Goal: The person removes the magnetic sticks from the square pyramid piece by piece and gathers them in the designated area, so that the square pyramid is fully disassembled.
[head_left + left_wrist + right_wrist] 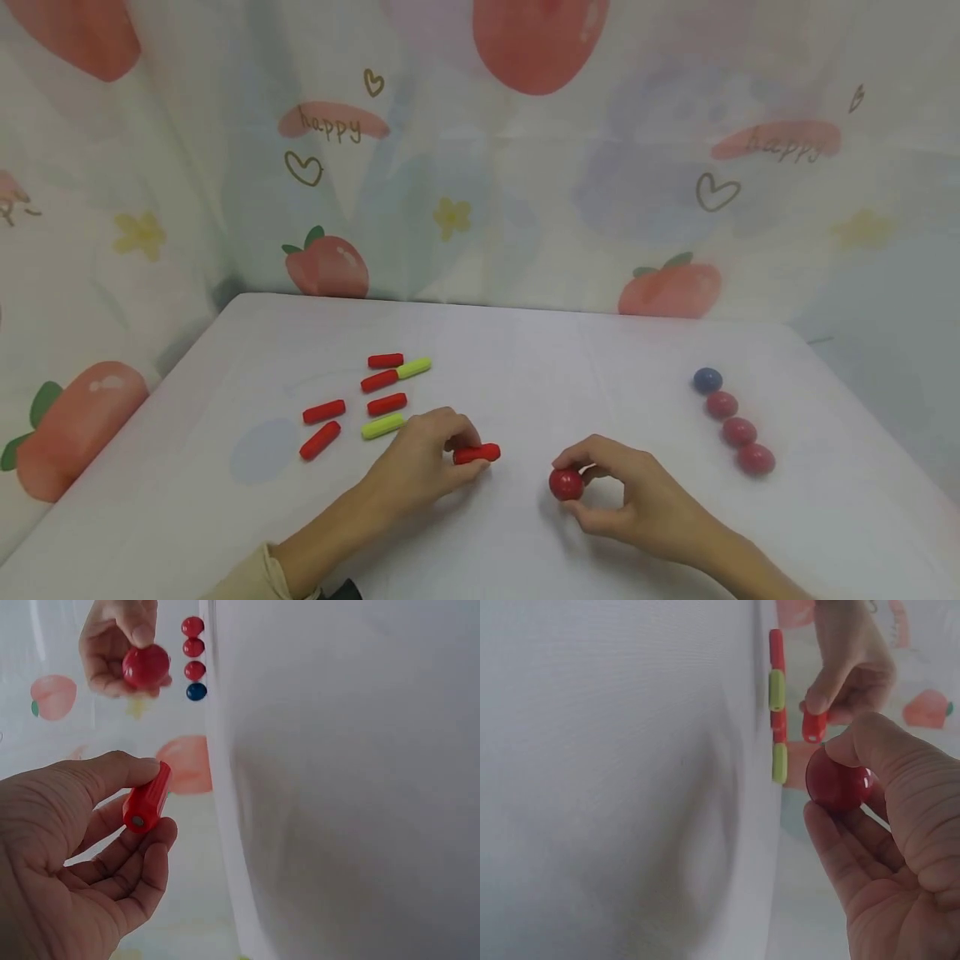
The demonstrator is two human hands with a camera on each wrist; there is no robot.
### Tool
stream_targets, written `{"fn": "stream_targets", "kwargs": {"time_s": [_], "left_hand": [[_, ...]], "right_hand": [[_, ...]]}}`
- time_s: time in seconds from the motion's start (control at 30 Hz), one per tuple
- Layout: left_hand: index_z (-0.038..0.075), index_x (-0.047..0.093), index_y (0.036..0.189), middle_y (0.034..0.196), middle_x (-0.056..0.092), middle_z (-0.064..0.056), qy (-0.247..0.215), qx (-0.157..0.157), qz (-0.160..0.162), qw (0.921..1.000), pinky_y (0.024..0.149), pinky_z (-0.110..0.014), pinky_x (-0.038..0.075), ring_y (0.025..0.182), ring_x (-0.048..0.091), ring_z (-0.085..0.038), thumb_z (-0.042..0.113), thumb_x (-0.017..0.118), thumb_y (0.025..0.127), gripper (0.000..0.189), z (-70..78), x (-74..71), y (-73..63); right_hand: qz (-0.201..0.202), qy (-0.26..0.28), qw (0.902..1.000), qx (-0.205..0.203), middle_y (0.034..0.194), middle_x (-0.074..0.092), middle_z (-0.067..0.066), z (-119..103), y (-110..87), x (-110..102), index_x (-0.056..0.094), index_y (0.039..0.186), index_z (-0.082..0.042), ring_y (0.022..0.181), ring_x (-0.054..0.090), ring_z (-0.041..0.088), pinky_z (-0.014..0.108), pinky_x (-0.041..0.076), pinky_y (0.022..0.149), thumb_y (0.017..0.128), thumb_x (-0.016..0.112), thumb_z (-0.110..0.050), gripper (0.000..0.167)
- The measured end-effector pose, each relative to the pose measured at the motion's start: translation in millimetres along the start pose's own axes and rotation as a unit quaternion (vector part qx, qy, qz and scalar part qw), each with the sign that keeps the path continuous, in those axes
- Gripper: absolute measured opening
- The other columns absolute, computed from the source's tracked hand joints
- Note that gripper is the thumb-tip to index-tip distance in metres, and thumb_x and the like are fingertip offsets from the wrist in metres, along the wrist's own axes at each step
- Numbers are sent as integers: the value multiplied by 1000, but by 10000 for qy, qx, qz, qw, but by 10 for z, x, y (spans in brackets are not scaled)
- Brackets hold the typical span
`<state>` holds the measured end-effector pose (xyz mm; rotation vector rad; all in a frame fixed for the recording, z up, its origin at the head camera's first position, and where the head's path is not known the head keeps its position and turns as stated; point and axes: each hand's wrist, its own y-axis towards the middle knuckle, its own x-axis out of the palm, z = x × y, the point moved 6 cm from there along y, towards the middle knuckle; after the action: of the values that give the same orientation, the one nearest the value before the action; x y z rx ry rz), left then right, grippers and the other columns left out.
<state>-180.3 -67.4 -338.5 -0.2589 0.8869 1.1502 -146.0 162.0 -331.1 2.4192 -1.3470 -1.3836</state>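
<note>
Between thumb and fingers, my left hand (427, 454) pinches a short red rod (480, 453) just above the white table. A small grey disc shows in the end of this rod (138, 820) in the left wrist view. My right hand (648, 504) pinches a glossy red ball (566, 484) with thumb and fingertips, a short way to the right. Rod and ball are apart, each held off the tabletop. In the right wrist view, the ball (838, 780) is partly covered by the thumb.
Left of my hands lie several loose red rods (320, 440) and lime-green rods (383, 427) on the white table (525, 375). At the right, a slanting row has red balls (738, 432) and a blue ball (707, 381) at its far end. A patterned curtain (510, 208) hangs behind.
</note>
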Motion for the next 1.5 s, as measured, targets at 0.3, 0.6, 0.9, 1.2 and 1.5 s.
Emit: {"fn": "stream_targets", "kwargs": {"time_s": [0.3, 0.6, 0.9, 1.2, 1.5], "left_hand": [[19, 72, 89, 79, 64, 14, 439, -577, 682, 9950, 68, -22, 54, 75, 57, -7, 14, 91, 76, 23, -381, -458, -345], [16, 71, 90, 77, 64, 10, 1007, -1174, 538, 9865, 66, -22, 52, 71, 56, -6, 15, 92, 74, 27, -628, -652, -483], [15, 71, 90, 77, 65, 9, 1118, -1448, 223, 9829, 67, -22, 53, 71, 57, -7, 15, 93, 73, 28, -712, -659, -487], [16, 70, 90, 79, 66, 9, 1101, -1544, 135, 9818, 70, -24, 54, 72, 60, -6, 16, 92, 73, 28, -742, -660, -473], [16, 70, 90, 79, 66, 9, 1083, -1575, 34, 9816, 69, -23, 54, 73, 60, -6, 17, 93, 73, 30, -768, -645, -474]], "right_hand": [[261, -317, 9990, 194, 106, 68, -9, 77, -202, -218, 64, 119, -19, 89, 68, 7, 15, 52, 89, 75, 83, 8, 55], [706, -688, 9894, 1068, 104, 70, -8, 267, -561, -554, 66, 116, -15, 87, 69, 6, 9, 51, 83, 71, 89, 5, 54], [447, -1575, 9122, 3756, 113, 71, 5, 677, -1100, -962, 63, 124, -8, 93, 70, 13, 27, 61, 75, 80, 89, -28, 55], [-29, -1579, 8365, 5248, 124, 65, 21, 1039, -1601, -1291, 53, 134, -1, 107, 63, 41, 58, 57, 83, 87, 74, -58, 77], [-98, -1277, 8126, 5686, 125, 63, 25, 1158, -1754, -1311, 48, 136, 3, 112, 58, 48, 66, 51, 89, 89, 73, -56, 80]]}}
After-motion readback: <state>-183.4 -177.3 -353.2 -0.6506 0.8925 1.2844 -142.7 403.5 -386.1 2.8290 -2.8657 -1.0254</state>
